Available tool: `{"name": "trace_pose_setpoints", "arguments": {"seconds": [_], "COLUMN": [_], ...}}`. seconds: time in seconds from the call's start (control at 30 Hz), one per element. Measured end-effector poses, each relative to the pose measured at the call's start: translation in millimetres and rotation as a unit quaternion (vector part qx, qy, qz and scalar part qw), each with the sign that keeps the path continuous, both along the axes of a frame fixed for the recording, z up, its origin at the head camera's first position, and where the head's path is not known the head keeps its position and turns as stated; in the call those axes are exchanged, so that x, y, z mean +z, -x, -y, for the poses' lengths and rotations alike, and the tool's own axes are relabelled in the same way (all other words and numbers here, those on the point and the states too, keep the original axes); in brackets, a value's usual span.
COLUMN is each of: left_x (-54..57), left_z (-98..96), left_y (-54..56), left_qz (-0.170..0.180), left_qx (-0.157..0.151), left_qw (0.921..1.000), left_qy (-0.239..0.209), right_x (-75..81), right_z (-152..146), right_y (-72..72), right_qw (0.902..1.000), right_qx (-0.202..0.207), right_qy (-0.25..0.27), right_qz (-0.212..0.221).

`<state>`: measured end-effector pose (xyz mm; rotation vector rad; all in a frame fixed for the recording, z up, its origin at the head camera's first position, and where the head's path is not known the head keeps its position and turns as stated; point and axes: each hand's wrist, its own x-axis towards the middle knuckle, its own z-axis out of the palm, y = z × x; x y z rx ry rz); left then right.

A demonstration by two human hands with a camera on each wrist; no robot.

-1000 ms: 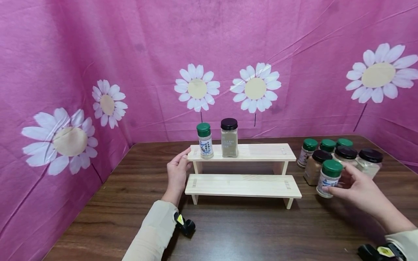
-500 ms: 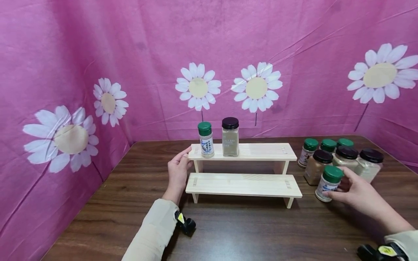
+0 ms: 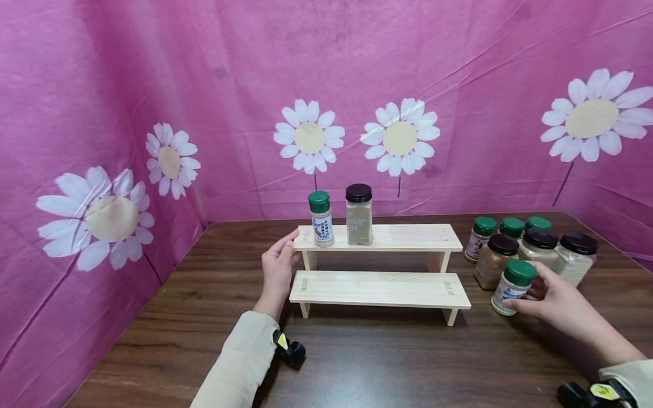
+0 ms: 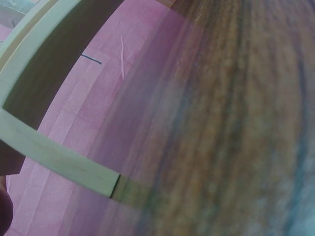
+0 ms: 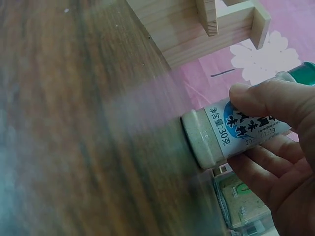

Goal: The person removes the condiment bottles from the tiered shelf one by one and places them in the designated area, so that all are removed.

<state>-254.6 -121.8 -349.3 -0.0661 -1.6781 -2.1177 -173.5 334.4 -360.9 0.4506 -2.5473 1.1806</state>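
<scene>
My right hand (image 3: 558,297) pinches a small spice jar (image 3: 512,290) with a green cap and a blue-and-white label between thumb and fingers. The jar leans slightly, its base near the table; whether they touch I cannot tell. In the right wrist view the jar's label (image 5: 241,128) faces the camera. At the left end of a two-step wooden rack (image 3: 380,289), my left hand (image 3: 278,269) grips the edge of the upper step. On that step stand a green-capped jar (image 3: 322,220) and, to its right, a taller black-capped jar (image 3: 359,215).
Several jars stand grouped at the table's right, behind the held one: a brown-filled black-capped jar (image 3: 494,263), paler black-capped ones (image 3: 576,258), and green-capped ones (image 3: 481,241). A pink cloth (image 3: 245,113) with white flowers hangs behind the dark wooden table (image 3: 377,362).
The right hand has brought the green-capped jar slightly toward me and tilted it, then kept it nearly still. The left hand stays at the rack's end.
</scene>
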Motion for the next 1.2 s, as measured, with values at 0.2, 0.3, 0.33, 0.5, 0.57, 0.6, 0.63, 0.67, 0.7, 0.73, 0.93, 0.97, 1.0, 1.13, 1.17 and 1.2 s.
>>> {"name": "trace_pose_setpoints", "arguments": {"seconds": [0.2,0.3,0.33,0.5,0.57,0.6,0.63,0.67,0.7,0.73,0.93,0.97,1.0,1.13,1.17,1.2], "left_x": [0.1,0.0,0.0,-0.1,-0.1,-0.3,-0.5,-0.6,-0.8,-0.8,-0.4,-0.3,-0.2,0.0,-0.1,-0.2], "left_z": [0.8,0.8,0.8,0.3,0.2,0.3,0.4,0.5,0.5,0.7,0.6,0.5,0.3,0.0,-0.1,-0.1], "left_y": [0.2,0.1,0.1,0.5,0.4,0.5,0.7,0.6,0.7,0.8,0.3,0.1,-0.1,-0.5,-0.4,-0.2], "left_qz": [0.001,0.005,0.006,0.001,-0.001,-0.001,-0.001,-0.001,0.000,0.001,0.004,0.004,0.004,0.003,0.002,0.002], "left_qx": [-0.002,-0.001,-0.001,-0.005,-0.005,-0.004,-0.003,-0.002,-0.002,-0.002,0.000,0.001,0.002,0.000,-0.001,-0.002], "left_qw": [1.0000,1.0000,1.0000,1.0000,1.0000,1.0000,1.0000,1.0000,1.0000,1.0000,1.0000,1.0000,1.0000,1.0000,1.0000,1.0000], "left_qy": [0.007,0.002,0.002,0.003,0.001,0.001,0.002,0.003,0.003,0.002,-0.003,-0.005,-0.006,-0.005,-0.006,-0.004], "right_x": [10.8,19.6,22.6,39.5,46.1,49.5,52.8,56.4,60.0,63.8,83.9,86.3,88.6,93.5,94.0,94.9], "right_z": [1,3,3,2,3,5,7,9,12,15,42,47,52,73,78,83], "right_y": [-3.2,-4.7,-4.7,-2.5,-1.3,-1.0,-0.7,-0.7,-0.7,-0.7,2.7,4.0,5.2,11.3,13.0,14.8], "right_qw": [0.9999,0.9997,0.9996,0.9984,0.9977,0.9974,0.9972,0.9970,0.9967,0.9965,0.9939,0.9933,0.9924,0.9905,0.9892,0.9892], "right_qx": [-0.002,-0.013,-0.015,-0.010,-0.001,-0.004,-0.009,-0.014,-0.019,-0.025,-0.040,-0.037,-0.030,-0.016,-0.015,-0.015], "right_qy": [0.015,0.019,0.019,0.029,0.043,0.049,0.052,0.055,0.055,0.055,0.077,0.087,0.101,0.124,0.133,0.134], "right_qz": [0.003,-0.010,-0.017,-0.048,-0.052,-0.052,-0.053,-0.054,-0.056,-0.059,-0.068,-0.067,-0.063,-0.057,-0.058,-0.057]}}
